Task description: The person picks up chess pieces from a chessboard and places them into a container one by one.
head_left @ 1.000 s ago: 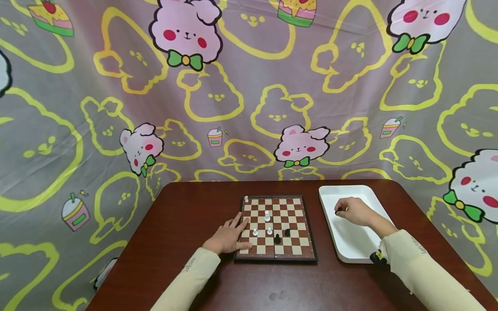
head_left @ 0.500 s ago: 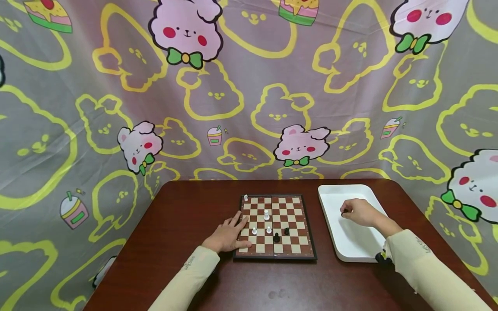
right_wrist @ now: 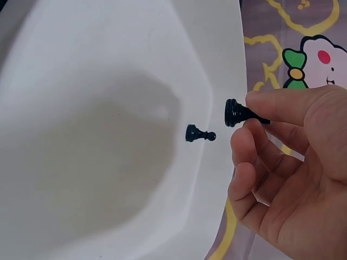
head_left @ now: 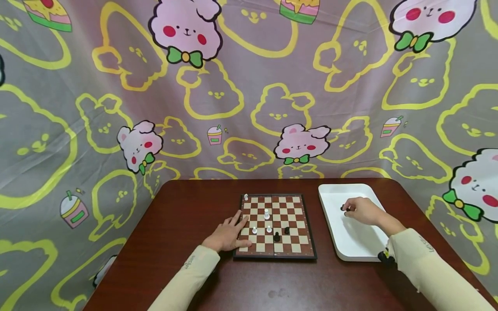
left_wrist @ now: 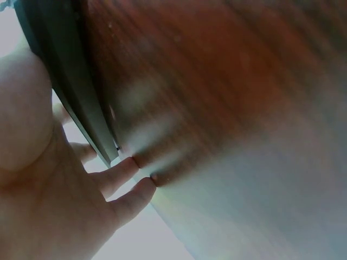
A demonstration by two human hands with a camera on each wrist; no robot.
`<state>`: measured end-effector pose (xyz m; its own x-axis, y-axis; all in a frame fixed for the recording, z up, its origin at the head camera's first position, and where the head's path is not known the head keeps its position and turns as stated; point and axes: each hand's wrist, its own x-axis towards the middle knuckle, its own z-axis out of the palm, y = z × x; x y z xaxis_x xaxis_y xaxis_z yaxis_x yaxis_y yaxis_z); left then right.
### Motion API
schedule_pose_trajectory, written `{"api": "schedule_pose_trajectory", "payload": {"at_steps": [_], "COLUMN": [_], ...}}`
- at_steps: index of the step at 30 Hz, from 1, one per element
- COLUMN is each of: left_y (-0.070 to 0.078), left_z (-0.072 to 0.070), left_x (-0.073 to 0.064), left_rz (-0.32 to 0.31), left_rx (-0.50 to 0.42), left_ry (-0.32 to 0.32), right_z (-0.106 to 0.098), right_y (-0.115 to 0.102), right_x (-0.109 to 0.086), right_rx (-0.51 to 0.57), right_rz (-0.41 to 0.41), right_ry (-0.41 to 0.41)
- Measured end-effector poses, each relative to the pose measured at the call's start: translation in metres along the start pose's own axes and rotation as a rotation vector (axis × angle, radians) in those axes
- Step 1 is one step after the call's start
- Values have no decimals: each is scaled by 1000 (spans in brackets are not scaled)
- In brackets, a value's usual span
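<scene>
My left hand (head_left: 227, 234) rests on the left side of the chessboard (head_left: 274, 258), fingers spread and thumb on the squares. In the left wrist view, fingertips (left_wrist: 143, 189) reach past the board's dark edge (left_wrist: 70, 76) to the tabletop. Over the white tray (head_left: 337, 248), my right hand (head_left: 363, 211) pinches a black chess piece (right_wrist: 234, 112) between thumb and fingers, wide base showing and top hidden. Just beside it, a black pawn (right_wrist: 200, 134) stands in the tray. White pawns (head_left: 254, 230) and a taller white piece (head_left: 266, 214) stand on the board.
Two black pieces stand on the board, one a dark pawn-like piece (head_left: 276, 236). A small white piece (head_left: 246, 197) is at its far left corner. Board and tray sit on a dark red-brown table (head_left: 194, 203), backed by a patterned cloth (head_left: 249, 99).
My right hand has shifted slightly right over the tray. A black pawn now shows apart from the fingers, in the tray. My left hand stays on the board.
</scene>
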<state>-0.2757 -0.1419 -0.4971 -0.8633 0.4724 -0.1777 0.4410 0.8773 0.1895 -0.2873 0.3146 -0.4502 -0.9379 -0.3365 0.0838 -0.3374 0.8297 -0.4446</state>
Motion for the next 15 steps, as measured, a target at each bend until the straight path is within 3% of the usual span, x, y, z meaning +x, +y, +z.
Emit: {"api": "schedule_pose_trajectory", "payload": {"at_steps": [8, 15], "left_y": [2, 0], "left_z": [-1, 0], "left_x": [0, 0], "left_rz": [0, 11], "left_rx": [1, 6], "left_ry": [-3, 15], "right_z": [-3, 2], "right_y": [3, -4], "right_x": [-3, 2], "right_rx": [13, 27], "right_rz": [42, 16], "right_ry": [-38, -10]}}
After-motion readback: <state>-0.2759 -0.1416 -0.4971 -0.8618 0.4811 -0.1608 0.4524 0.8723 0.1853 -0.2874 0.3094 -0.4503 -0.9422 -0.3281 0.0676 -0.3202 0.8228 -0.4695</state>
